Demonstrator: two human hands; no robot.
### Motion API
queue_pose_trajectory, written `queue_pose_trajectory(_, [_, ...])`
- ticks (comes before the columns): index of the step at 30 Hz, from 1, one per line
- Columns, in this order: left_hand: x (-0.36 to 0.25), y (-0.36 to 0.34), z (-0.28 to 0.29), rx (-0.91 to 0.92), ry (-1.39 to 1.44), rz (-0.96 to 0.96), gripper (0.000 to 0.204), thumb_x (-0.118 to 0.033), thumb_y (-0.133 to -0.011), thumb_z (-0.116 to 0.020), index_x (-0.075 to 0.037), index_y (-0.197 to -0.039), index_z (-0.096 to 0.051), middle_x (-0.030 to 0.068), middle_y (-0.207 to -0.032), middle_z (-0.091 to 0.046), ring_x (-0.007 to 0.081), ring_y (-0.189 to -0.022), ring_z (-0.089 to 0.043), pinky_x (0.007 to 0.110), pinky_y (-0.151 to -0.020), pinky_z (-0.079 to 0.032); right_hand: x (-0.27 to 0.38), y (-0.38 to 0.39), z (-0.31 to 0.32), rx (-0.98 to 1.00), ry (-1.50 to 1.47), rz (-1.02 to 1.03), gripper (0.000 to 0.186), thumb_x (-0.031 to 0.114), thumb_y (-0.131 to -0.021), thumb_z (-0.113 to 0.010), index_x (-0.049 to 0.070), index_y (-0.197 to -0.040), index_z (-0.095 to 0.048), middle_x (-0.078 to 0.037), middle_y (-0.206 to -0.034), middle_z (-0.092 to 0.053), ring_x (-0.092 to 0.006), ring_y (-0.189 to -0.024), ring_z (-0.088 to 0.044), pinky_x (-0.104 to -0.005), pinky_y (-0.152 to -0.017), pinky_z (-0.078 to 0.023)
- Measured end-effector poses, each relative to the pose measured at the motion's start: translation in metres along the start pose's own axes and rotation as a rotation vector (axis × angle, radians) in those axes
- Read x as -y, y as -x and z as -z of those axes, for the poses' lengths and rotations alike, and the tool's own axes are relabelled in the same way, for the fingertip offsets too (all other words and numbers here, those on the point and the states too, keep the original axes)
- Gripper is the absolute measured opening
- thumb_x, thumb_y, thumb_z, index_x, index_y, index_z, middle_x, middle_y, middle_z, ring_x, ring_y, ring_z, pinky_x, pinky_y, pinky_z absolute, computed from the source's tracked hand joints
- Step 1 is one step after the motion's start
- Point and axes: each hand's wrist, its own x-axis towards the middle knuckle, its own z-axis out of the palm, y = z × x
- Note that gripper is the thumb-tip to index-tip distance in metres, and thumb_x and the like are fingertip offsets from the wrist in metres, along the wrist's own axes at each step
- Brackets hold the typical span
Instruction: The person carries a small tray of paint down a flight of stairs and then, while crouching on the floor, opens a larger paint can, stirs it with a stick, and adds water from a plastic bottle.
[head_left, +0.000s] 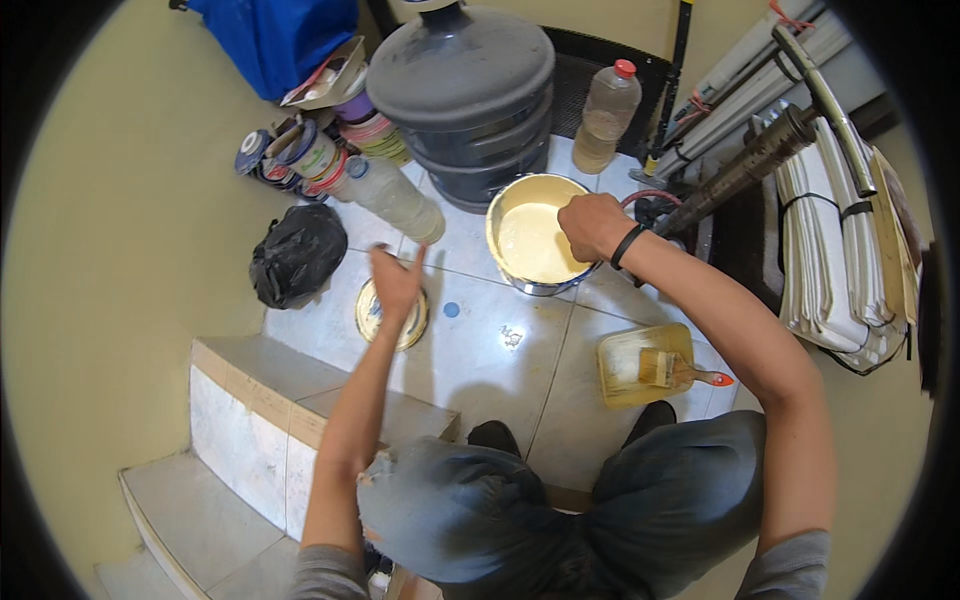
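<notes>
A paint bucket (497, 255) of pale cream paint stands on the tiled floor in front of me. My right hand (592, 228) is over its right rim, fingers closed and pointing down toward the paint; whatever they grip is hidden beneath the hand. To the left, my left hand (398, 284) hovers above a round, paint-smeared lid (372, 322), thumb and fingers apart, holding nothing. Near my right foot lies a yellow plastic tray (620, 385), cut open and coated with paint. A flat paintbrush (680, 372) with an orange-tipped handle rests in it.
Behind the bucket stands a large water jug (465, 110). Clear bottles (395, 198) (606, 115) flank it. Paint cans (310, 155) and a black plastic bag (298, 255) line the left wall, above tiled steps (250, 370). Pipes and folded white sheets (815, 240) crowd the right.
</notes>
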Motion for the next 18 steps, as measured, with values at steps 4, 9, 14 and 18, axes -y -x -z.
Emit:
queue_pose_trajectory(4, [-0.036,0.067,-0.029,0.639,-0.44,-0.058,0.063,-0.05,-0.084,-0.077,-0.008,-0.129,-0.059,0.0196,-0.113,-0.069,0.0389,-0.109,-0.066,0.055,-0.093,-0.047,0.003,-0.015,-0.022,-0.027,-0.247,0.054,0.024,0.011,-0.079,-0.067,0.0,-0.098,-0.077,-0.026,-0.103,-0.074,-0.0391,-0.1,-0.073,-0.0469,-0.087,-0.059])
queue_pose_trajectory(9, [-0.035,0.07,-0.023,0.689,-0.635,-0.337,0.046,-0.033,-0.083,-0.077,-0.011,-0.12,-0.062,0.0157,-0.111,-0.069,0.0343,-0.109,-0.066,0.049,-0.095,-0.043,0.002,-0.04,-0.027,-0.426,-0.118,0.084,0.015,0.011,-0.083,-0.067,0.004,-0.088,-0.079,-0.019,-0.089,-0.076,-0.0345,-0.086,-0.076,-0.0461,-0.074,-0.06])
queue_pose_trajectory(14, [-0.028,0.055,-0.017,0.561,-0.616,-0.5,0.032,-0.024,-0.081,-0.079,-0.011,-0.108,-0.066,0.0147,-0.105,-0.068,0.0343,-0.098,-0.068,0.049,-0.086,-0.048,-0.006,-0.022,-0.016,-0.273,0.122,0.029,0.015,0.015,-0.085,-0.066,0.01,-0.089,-0.08,-0.013,-0.093,-0.078,-0.0279,-0.087,-0.077,-0.0415,-0.072,-0.06])
queue_pose_trajectory(18, [-0.046,0.007,0.026,0.246,-0.097,-0.303,0.032,-0.011,-0.081,-0.08,-0.004,-0.108,-0.064,0.0162,-0.099,-0.064,0.0324,-0.082,-0.067,0.042,-0.072,-0.055,0.01,-0.002,-0.003,0.012,-0.002,0.065,0.02,0.014,-0.082,-0.069,0.008,-0.098,-0.079,-0.016,-0.104,-0.077,-0.0317,-0.096,-0.075,-0.0435,-0.08,-0.06])
